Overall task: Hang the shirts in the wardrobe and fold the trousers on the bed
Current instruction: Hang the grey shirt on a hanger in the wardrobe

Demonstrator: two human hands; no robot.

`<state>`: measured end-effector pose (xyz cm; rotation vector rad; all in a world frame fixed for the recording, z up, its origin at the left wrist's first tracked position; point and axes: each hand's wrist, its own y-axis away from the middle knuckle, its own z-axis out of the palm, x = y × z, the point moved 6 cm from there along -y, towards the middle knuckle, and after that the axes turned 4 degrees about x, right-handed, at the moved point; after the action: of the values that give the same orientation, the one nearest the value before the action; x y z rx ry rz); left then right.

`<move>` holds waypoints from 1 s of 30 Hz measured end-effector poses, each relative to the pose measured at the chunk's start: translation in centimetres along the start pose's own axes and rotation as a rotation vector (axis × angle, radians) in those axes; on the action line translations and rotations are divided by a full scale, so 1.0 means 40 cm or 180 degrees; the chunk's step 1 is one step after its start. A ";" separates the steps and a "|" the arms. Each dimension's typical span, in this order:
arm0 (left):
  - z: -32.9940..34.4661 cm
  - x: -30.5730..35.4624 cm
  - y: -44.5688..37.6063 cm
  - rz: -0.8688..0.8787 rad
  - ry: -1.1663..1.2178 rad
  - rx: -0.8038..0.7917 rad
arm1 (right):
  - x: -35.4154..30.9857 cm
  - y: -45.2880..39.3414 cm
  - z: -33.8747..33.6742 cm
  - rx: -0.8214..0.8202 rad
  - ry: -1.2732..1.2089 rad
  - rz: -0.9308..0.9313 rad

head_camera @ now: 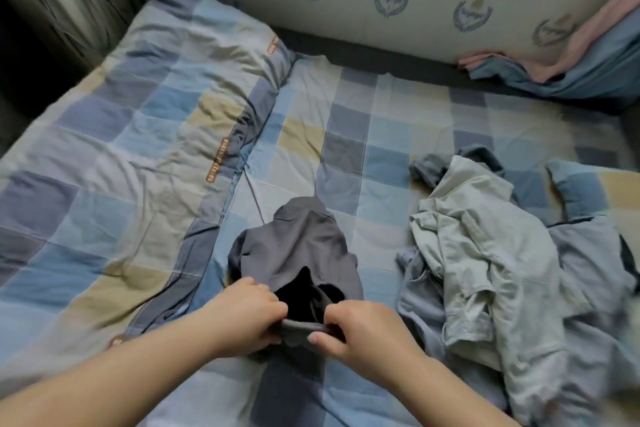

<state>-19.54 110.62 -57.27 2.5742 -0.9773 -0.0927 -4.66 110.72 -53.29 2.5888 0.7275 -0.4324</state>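
A dark grey garment (298, 246) lies bunched on the checked bed sheet (363, 135) in front of me, its opening turned toward me. My left hand (249, 312) grips the near hem on the left side. My right hand (363, 326) pinches the same hem on the right, so the edge is stretched between them. I cannot tell whether the garment is a shirt or trousers. To the right lies a crumpled pile with a pale green shirt (485, 253) on top of blue-grey clothes (588, 274).
A folded checked quilt (121, 149) covers the left of the bed. A padded cream headboard panel (381, 0) runs along the far side, with pink and blue bedding (571, 66) at its right end. A dark gap (31, 66) lies beyond the left edge.
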 end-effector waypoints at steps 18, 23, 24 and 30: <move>-0.383 0.094 0.201 -0.1964 0.4892 0.0279 | -0.226 0.506 -0.520 0.0064 0.1506 -0.1276; -0.536 0.049 0.151 -0.2317 0.5006 0.2184 | -0.330 0.578 -0.591 0.0476 0.1847 -0.1392; -0.560 0.042 0.145 -0.2280 0.5116 0.2265 | -0.347 0.592 -0.607 0.0548 0.1856 -0.1349; -0.754 -0.002 0.175 -0.1821 0.4738 0.2609 | -0.402 0.685 -0.681 0.0886 0.1980 -0.0622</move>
<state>-18.13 115.80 -26.79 2.3391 0.3867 2.0305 2.23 95.39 -14.98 2.9483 1.2020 0.2622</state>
